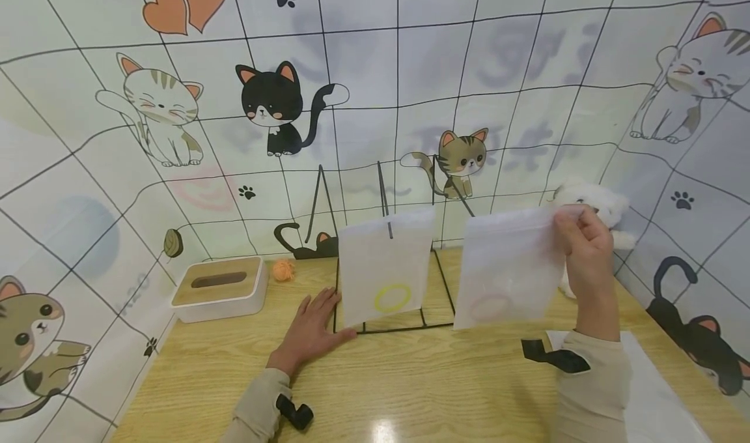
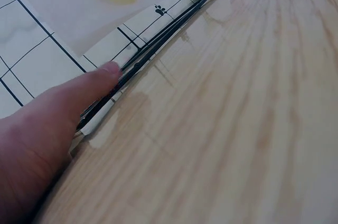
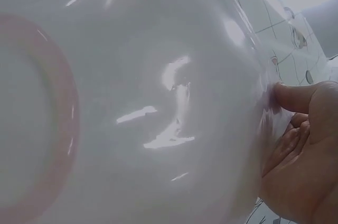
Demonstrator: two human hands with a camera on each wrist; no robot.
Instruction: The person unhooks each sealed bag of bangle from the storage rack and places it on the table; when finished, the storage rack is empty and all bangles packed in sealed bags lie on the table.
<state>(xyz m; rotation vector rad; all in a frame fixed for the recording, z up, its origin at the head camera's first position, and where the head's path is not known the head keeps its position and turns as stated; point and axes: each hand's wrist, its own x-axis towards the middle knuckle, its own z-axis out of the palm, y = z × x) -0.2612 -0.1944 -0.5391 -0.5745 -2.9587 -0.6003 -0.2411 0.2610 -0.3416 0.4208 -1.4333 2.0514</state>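
A black wire rack (image 1: 451, 293) with upright prongs stands on the table. From it hangs a translucent plastic bag (image 1: 375, 254), a yellow ring (image 1: 393, 298) at its bottom. My left hand (image 1: 313, 329) rests at the rack's left front corner, fingers spread, the thumb along the front bar (image 2: 142, 63). Raised at the right, my right hand (image 1: 588, 251) pinches the upper right corner of a second translucent bag (image 1: 510, 260), between thumb and fingers. Inside that bag lies a pink ring (image 3: 67, 108). The bag is just right of the rack.
A white tissue box (image 1: 219, 303) with a wooden lid is at the left, beside a small orange ball (image 1: 283, 270). Behind my right hand sits a white plush toy (image 1: 615, 212). A white sheet (image 1: 653, 378) lies at the right. Cat-patterned cloth (image 1: 363, 58) surrounds the table.
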